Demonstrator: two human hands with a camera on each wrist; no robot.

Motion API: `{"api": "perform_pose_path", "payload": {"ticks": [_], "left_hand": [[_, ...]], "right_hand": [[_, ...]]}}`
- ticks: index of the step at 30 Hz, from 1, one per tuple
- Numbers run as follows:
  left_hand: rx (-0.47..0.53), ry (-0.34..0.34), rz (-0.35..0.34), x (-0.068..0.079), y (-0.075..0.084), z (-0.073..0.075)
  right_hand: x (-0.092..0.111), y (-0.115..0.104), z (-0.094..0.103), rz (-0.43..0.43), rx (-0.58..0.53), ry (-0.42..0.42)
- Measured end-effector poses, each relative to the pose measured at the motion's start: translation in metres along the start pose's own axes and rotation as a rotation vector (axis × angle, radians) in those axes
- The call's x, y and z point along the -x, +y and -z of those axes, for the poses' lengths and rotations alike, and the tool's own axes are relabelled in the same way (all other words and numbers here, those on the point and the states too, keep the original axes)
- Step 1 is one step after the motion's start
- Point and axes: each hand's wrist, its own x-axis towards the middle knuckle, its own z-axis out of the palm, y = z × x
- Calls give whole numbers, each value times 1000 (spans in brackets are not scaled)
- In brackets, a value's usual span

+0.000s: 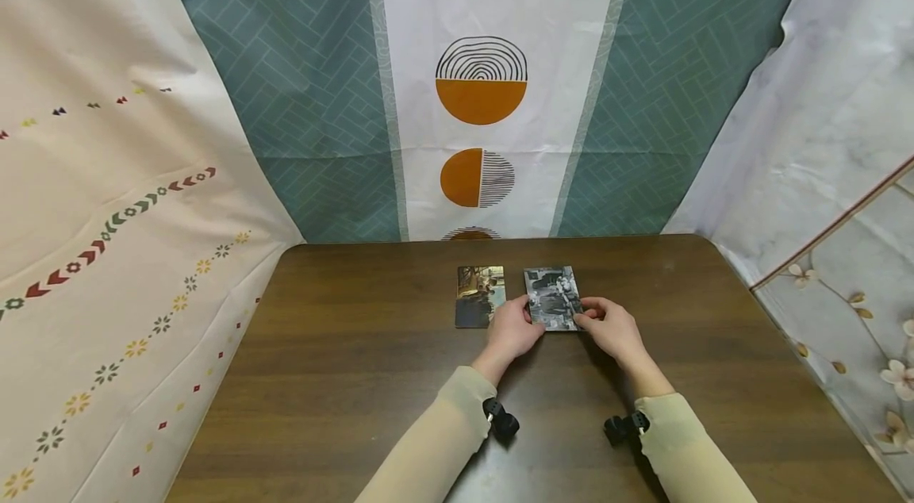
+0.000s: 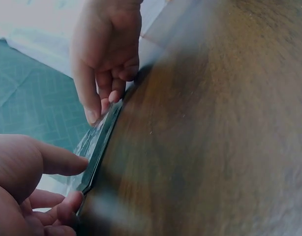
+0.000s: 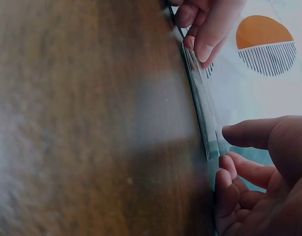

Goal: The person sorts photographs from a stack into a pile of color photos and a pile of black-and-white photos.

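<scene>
A black-and-white picture card (image 1: 553,295) lies on the wooden table between both hands. My left hand (image 1: 516,328) pinches its left edge near the lower corner, and my right hand (image 1: 611,328) pinches the right edge. Seen side-on in the left wrist view, the card (image 2: 99,150) looks like a thin slab with a dark edge; whether it is one piece or a stack I cannot tell. Thumbs bear on its upper face, with fingers at the sides. Left of it lies a coloured picture card (image 1: 477,285), its lower right corner partly covered by my left hand.
The brown wooden table (image 1: 357,376) ends at a patterned teal and white cloth (image 1: 307,90) behind it. Flowered cloth (image 1: 143,249) hangs on the left and a pale marbled cloth (image 1: 821,130) on the right. Each wrist carries a small black camera (image 1: 504,422).
</scene>
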Motion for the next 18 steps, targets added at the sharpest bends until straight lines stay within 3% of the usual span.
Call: {"api": "perform_pose_path", "payload": {"ticks": [5, 10, 18], "left_hand": [[-86, 8, 41, -1, 3, -4], [-112, 1, 81, -1, 6, -5], [-157, -33, 92, -2, 10, -5]], "right_hand": [[-2, 1, -2, 11, 4, 12], [-3, 3, -4, 16, 15, 24], [-4, 4, -6, 22, 41, 32]]}}
